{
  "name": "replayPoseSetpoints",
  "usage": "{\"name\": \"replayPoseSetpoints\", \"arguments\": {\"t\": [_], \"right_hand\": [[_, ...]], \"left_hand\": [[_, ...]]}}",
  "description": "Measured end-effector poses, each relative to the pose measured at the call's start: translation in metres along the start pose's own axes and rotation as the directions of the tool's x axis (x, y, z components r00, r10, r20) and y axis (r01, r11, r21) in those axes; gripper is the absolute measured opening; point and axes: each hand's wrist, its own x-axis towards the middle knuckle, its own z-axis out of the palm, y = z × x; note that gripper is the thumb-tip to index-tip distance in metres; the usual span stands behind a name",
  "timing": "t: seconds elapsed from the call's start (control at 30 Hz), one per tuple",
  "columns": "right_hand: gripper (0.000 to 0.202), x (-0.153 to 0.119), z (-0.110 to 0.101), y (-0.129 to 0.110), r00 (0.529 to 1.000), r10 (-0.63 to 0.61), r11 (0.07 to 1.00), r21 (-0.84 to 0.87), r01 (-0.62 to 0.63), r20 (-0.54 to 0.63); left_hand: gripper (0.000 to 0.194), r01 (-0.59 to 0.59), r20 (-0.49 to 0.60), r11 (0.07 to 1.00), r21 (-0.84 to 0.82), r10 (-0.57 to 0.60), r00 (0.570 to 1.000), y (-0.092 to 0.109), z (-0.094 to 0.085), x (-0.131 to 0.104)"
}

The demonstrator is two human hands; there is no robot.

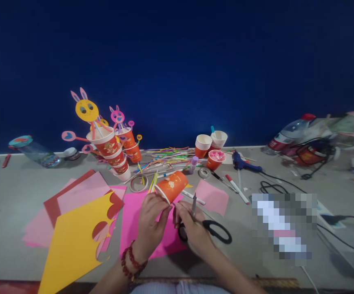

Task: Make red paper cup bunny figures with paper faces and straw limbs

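Observation:
An orange paper cup [173, 185] with a small printed figure lies tilted on its side above the pink sheet. My left hand [152, 218], with red beads at the wrist, grips the cup near its rim, fingers closed. Close beside it, my right hand [192, 228] is closed around black-handled scissors [218, 231], whose blades point up and away from me. The right fingertips meet the cup's rim, where a small dark tip shows that I cannot make out. Bright pink paper [131, 228] lies beneath both hands.
Yellow paper [73, 237] with cut-out curves overlaps pink and red sheets at left. Decorated stacked cups [103, 147] stand behind them. Pipe cleaners [164, 157], tape [138, 183], a glue stick [194, 163], plain cups [203, 145] and a corded glue gun [244, 162] lie along the back.

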Motion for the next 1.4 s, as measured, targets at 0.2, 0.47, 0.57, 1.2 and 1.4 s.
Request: {"name": "replayPoseSetpoints", "arguments": {"t": [0.2, 0.47, 0.57, 1.2, 1.4], "right_hand": [[0.047, -0.001, 0.004, 0.005, 0.990, 0.140, 0.977, 0.158, -0.139, 0.009], [0.036, -0.002, -0.008, -0.011, 0.973, -0.194, 0.908, -0.354, 0.226, 0.125], [0.037, -0.002, -0.006, -0.011, 0.985, -0.121, 0.965, -0.219, 0.146, 0.124], [0.031, 0.005, -0.025, -0.023, 0.882, -0.217, 0.873, -0.320, 0.367, 0.419], [0.042, -0.002, -0.017, -0.015, 0.901, -0.142, 0.927, -0.264, 0.267, 0.410]], "left_hand": [[0.014, 0.005, 0.026, 0.999, -0.044, -0.004, 1.000, -0.007, 0.002, -0.007], [0.013, 0.345, 0.117, 0.879, -0.330, -0.325, 0.939, 0.001, -0.002, -0.007], [0.011, 0.170, 0.015, 0.969, -0.178, -0.170, 0.985, 0.002, -0.002, -0.006], [0.094, 0.375, 0.282, 0.782, -0.497, -0.263, 0.923, -0.044, -0.040, 0.027], [0.068, 0.557, 0.479, 0.631, -0.539, -0.314, 0.820, -0.029, -0.029, 0.019]]}}
